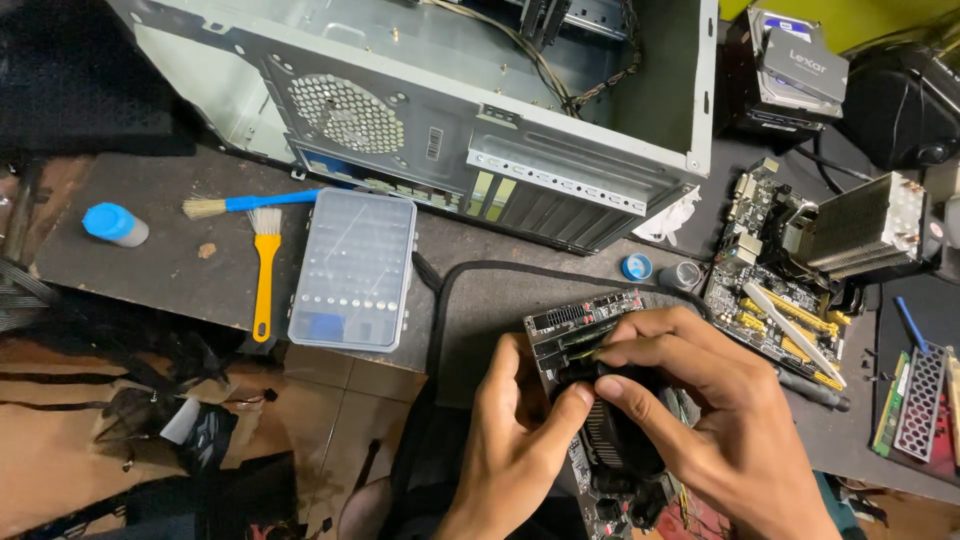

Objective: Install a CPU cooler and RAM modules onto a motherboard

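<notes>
Fingers of my left hand [520,420] and right hand [700,400] clamp the graphics card [585,330], working its black cooler [620,440]; prying evenly seems next.

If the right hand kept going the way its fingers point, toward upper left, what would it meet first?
The right hand already touches the circuit board that both hands hold. Past its edge, probably bare dark mat, then the clear plastic bit case; depth is uncertain.

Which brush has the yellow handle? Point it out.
The upright brush beside the clear plastic case; the other brush, lying sideways above it, has a blue handle.
</notes>
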